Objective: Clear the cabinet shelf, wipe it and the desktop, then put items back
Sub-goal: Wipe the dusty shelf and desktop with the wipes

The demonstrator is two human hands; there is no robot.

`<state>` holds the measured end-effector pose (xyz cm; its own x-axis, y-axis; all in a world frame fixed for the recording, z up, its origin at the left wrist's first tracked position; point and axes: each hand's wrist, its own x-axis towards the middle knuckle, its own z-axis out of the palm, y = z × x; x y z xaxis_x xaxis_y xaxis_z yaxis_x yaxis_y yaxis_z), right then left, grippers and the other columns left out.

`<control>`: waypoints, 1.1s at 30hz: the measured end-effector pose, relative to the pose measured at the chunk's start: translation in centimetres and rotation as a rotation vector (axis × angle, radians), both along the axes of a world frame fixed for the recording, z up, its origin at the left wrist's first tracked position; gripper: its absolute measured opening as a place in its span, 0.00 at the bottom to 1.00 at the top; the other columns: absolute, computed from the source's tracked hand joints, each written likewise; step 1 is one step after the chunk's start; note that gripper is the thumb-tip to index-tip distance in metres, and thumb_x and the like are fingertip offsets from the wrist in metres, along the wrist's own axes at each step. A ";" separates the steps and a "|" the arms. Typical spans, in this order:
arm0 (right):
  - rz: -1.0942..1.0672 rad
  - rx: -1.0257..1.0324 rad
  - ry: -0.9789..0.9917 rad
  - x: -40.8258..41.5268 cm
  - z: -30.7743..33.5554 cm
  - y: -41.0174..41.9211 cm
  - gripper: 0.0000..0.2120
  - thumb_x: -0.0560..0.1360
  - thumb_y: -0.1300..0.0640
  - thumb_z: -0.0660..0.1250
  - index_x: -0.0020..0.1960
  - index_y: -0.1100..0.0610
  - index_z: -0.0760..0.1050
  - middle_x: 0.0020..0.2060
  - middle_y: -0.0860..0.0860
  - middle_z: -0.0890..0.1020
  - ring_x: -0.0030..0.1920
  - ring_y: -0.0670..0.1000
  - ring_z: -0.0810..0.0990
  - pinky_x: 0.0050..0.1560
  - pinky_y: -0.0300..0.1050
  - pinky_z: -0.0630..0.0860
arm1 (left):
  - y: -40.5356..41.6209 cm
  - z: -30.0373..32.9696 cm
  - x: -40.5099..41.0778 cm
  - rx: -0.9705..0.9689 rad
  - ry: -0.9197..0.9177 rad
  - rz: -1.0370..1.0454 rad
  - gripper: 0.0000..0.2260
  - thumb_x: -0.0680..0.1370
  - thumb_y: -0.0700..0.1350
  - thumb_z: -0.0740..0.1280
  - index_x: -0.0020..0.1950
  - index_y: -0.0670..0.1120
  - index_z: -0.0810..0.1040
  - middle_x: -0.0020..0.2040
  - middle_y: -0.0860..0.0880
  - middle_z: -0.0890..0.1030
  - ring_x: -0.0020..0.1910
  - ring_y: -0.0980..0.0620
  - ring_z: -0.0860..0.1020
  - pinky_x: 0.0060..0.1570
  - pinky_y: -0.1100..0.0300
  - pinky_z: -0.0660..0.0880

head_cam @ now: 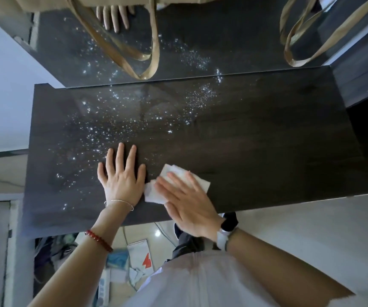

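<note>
A dark wood-grain surface [256, 134] lies below me, speckled with bright droplets across its left and middle. My left hand [121, 176] rests flat on it, fingers spread, holding nothing. Just to its right, my right hand [187, 202] presses flat on a white tissue [174, 185] against the surface near the front edge. A glossy dark back panel [200, 41] mirrors the surface and shows a reflected hand at the top.
Tan bag straps [149, 63] and a second pair [293, 52] hang at the top against the back panel. A dark side wall [360, 80] closes the right end. On the floor below lie papers, a white packet with a red mark [142, 255] and cables.
</note>
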<state>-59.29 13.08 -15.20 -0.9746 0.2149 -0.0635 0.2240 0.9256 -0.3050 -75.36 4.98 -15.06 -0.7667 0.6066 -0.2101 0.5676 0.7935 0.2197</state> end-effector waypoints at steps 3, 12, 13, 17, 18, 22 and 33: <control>-0.472 0.019 0.021 1.5 -0.3 7.5 0.24 0.78 0.54 0.47 0.73 0.57 0.58 0.71 0.56 0.66 0.72 0.58 0.60 0.68 0.61 0.61 | -0.1 0.1 -0.2 0.003 -0.002 -0.011 0.23 0.78 0.55 0.51 0.74 0.54 0.56 0.76 0.49 0.54 0.75 0.46 0.48 0.71 0.44 0.44; -0.537 0.191 0.019 1.4 0.2 12.5 0.21 0.74 0.61 0.59 0.66 0.58 0.69 0.67 0.58 0.71 0.69 0.62 0.65 0.65 0.66 0.61 | 2.5 0.6 0.3 0.097 0.020 0.028 0.25 0.75 0.51 0.50 0.72 0.49 0.62 0.75 0.44 0.57 0.73 0.42 0.52 0.69 0.39 0.46; -0.481 0.189 0.003 1.3 0.0 12.8 0.22 0.75 0.59 0.55 0.68 0.57 0.66 0.69 0.58 0.69 0.69 0.61 0.65 0.65 0.66 0.61 | 3.1 0.6 0.2 0.091 0.014 0.030 0.24 0.76 0.51 0.51 0.73 0.49 0.60 0.76 0.45 0.55 0.74 0.43 0.50 0.69 0.39 0.45; -0.471 0.242 -0.062 2.7 -0.8 17.7 0.26 0.75 0.54 0.48 0.71 0.60 0.63 0.70 0.59 0.67 0.69 0.61 0.65 0.64 0.65 0.62 | 5.1 0.0 -0.3 0.028 0.005 0.120 0.23 0.79 0.51 0.52 0.74 0.52 0.55 0.77 0.47 0.50 0.75 0.45 0.45 0.70 0.40 0.42; -0.611 0.237 -0.068 3.1 -0.8 20.0 0.26 0.75 0.54 0.48 0.71 0.62 0.62 0.70 0.60 0.66 0.69 0.62 0.64 0.65 0.66 0.61 | 5.1 -0.2 -0.2 0.014 0.024 0.126 0.24 0.78 0.52 0.50 0.74 0.52 0.55 0.77 0.47 0.51 0.75 0.45 0.46 0.70 0.40 0.42; -1.165 0.127 -0.048 -1.0 -0.5 24.4 0.27 0.77 0.54 0.46 0.74 0.62 0.54 0.73 0.61 0.58 0.73 0.61 0.55 0.71 0.64 0.51 | 5.1 -0.6 -0.3 -0.040 0.078 0.134 0.27 0.74 0.55 0.45 0.73 0.51 0.59 0.76 0.46 0.56 0.74 0.43 0.52 0.69 0.39 0.46; -0.814 0.061 0.091 -1.5 -0.4 23.5 0.19 0.75 0.58 0.54 0.65 0.59 0.66 0.69 0.62 0.67 0.69 0.64 0.62 0.66 0.68 0.58 | 5.6 -0.6 -0.1 -0.050 0.114 0.173 0.26 0.73 0.55 0.49 0.71 0.50 0.62 0.74 0.45 0.60 0.73 0.43 0.55 0.69 0.39 0.49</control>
<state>-60.84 36.62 -15.60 -0.5128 0.8574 0.0433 0.8094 0.4997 -0.3086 -75.42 10.59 -15.64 -0.8790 0.4550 -0.1422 0.4410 0.8894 0.1199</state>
